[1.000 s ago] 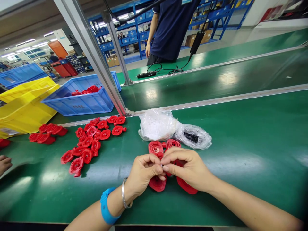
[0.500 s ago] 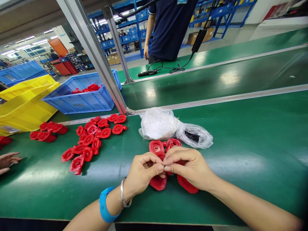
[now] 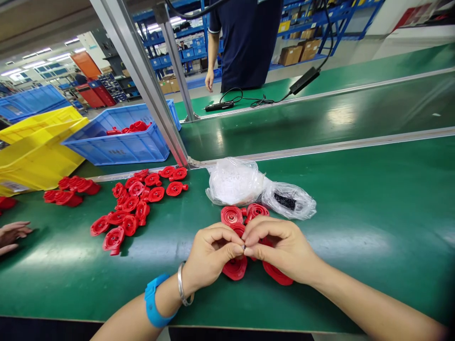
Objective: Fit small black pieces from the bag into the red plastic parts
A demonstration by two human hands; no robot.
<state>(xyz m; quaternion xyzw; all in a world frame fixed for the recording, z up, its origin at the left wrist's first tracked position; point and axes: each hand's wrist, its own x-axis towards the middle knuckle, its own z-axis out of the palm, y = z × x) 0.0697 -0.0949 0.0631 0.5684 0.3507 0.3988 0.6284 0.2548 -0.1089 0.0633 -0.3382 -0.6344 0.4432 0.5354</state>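
Note:
My left hand (image 3: 214,253) and my right hand (image 3: 279,244) meet fingertip to fingertip, each in a pinch. Between them is a tiny dark part (image 3: 244,247), mostly hidden by the fingers and too small to name. Several red plastic housings lie on the green bench under and around my hands; one round red housing (image 3: 232,216) shows just beyond my left fingers, and another red housing (image 3: 276,273) is partly covered by my right hand. Behind these sit a clear plastic bag with white contents (image 3: 234,182) and a smaller clear bag with black small parts (image 3: 285,201).
More red housings (image 3: 130,204) are spread at the left. A blue bin (image 3: 121,147) and yellow bins (image 3: 35,156) stand behind a metal post (image 3: 142,80). Another person's hand (image 3: 13,236) rests at the left edge. Across the bench, a person in dark clothing (image 3: 245,47) stands near a corded tool (image 3: 219,106).
My hands stay pinched together in almost the same place. The person across the bench has shifted slightly left, and the black box on the cord has swung lower.

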